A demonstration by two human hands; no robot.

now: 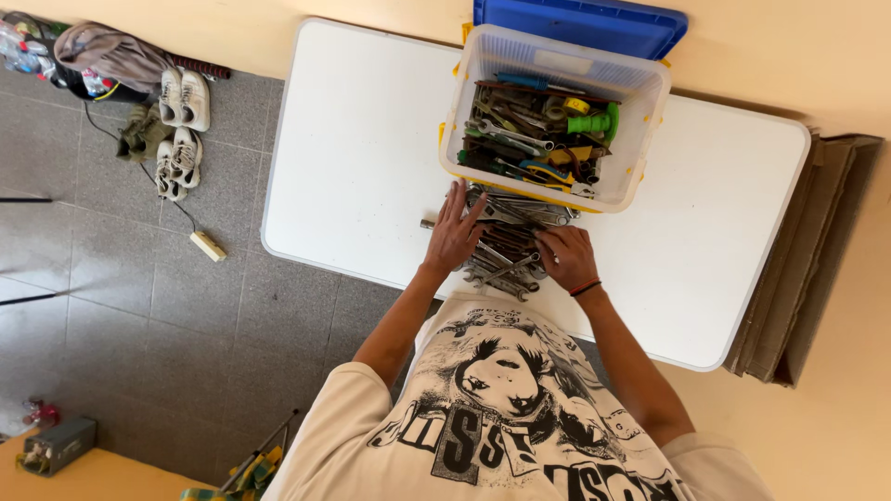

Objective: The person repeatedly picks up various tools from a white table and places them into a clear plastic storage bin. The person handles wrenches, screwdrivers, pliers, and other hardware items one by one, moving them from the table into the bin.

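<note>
A pile of metal wrenches (506,243) lies on the white table (362,148), just in front of a clear plastic bin (640,121) full of mixed hand tools. My left hand (453,232) rests flat, fingers spread, on the left side of the pile. My right hand (566,255) sits on the pile's right side with its fingers curled onto the wrenches; whether it grips one is hidden. A dark band circles the right wrist.
A blue lid (580,23) stands behind the bin against the wall. Flattened cardboard (803,260) leans at the table's right end. On the grey tiled floor to the left lie shoes (181,125), a power strip (208,245) and bags.
</note>
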